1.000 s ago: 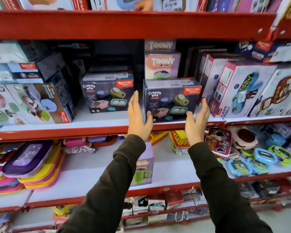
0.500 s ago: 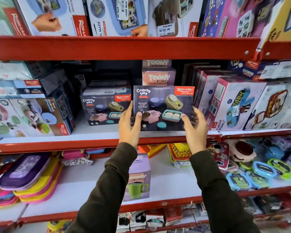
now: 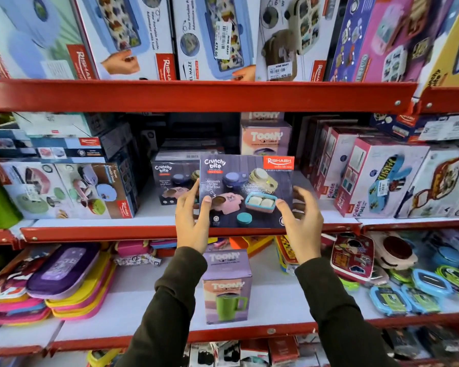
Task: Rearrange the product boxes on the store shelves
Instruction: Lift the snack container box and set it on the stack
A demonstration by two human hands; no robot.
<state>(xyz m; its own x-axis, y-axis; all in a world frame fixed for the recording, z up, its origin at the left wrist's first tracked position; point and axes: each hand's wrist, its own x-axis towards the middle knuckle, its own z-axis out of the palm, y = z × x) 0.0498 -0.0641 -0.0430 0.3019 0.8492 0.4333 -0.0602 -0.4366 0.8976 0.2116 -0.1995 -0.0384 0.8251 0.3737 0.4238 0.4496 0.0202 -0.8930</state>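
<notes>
Head view looks up at red-edged store shelves, with both hands raised to the middle shelf (image 3: 104,233). Between them is a dark Crunchy Bite box (image 3: 247,190), printed face toward the camera, its lower edge about level with the shelf's front lip; whether it rests on the shelf or is lifted clear cannot be told. The left hand (image 3: 194,223) clasps the box's left edge, thumb on the front face and fingers wrapped behind. The right hand (image 3: 301,226) takes the lower right corner, thumb pressed on the front, fingers curled loosely round the far side.

A second Crunchy Bite box (image 3: 174,181) stands just behind and to the left, partly covered by the held one. Toony tumbler boxes (image 3: 265,137) are stacked farther back, and Kidzee Plus boxes (image 3: 382,178) lean to the right.

Judging by the printed card and the small containers pictured, the box should be light and fairly stiff, though its glossy faces may slip and thin walls could dent under a hard pinch. Holding the two short sides near the bottom corners, as now, seems the safest grip, leaving the face readable and the base free to slide onto the shelf.
</notes>
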